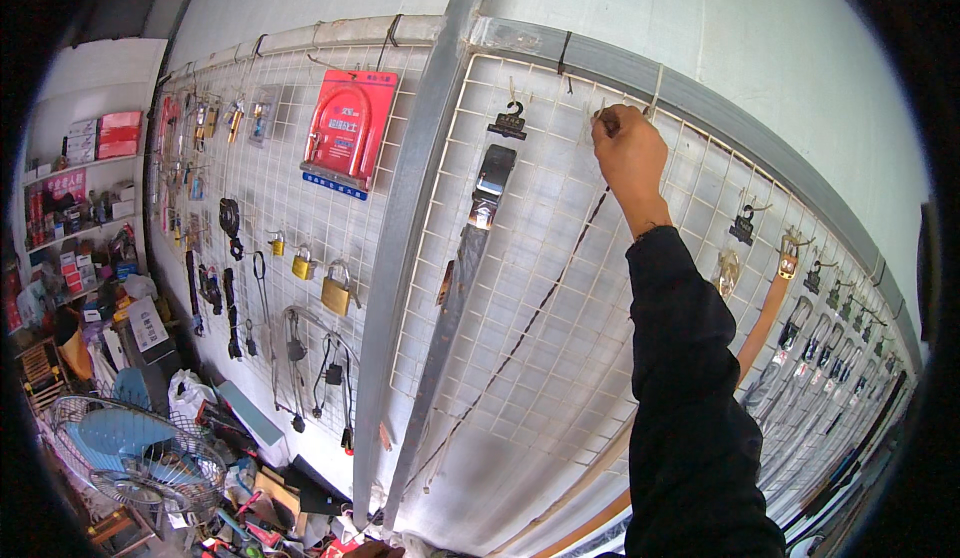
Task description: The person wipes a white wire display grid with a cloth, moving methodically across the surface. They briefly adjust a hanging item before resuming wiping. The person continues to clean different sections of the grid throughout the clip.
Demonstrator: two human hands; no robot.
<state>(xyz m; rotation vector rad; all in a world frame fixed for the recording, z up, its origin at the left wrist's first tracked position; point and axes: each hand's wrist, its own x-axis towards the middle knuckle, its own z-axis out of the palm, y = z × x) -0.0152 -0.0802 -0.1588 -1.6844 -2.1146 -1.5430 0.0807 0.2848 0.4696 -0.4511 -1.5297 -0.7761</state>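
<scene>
My right hand [628, 153] reaches up in a black sleeve to the top of a white wire grid panel [560, 388] on the wall. Its fingers are pinched at a hook there, on the upper end of a thin dark belt [540, 310] that hangs down diagonally to the left. Just left of it a wide grey belt [458, 283] with a metal buckle hangs from a black hanger [510, 121]. A brown sliver at the lower edge looks like my left hand [375, 550]; its fingers are hidden.
More belts hang in a row at the right [810, 358], including a tan belt [765, 320]. The left grid holds a red packaged lock [350, 128], brass padlocks [338, 290] and cable locks. A blue fan [135, 453], clutter and stocked shelves [80, 208] stand at the far left.
</scene>
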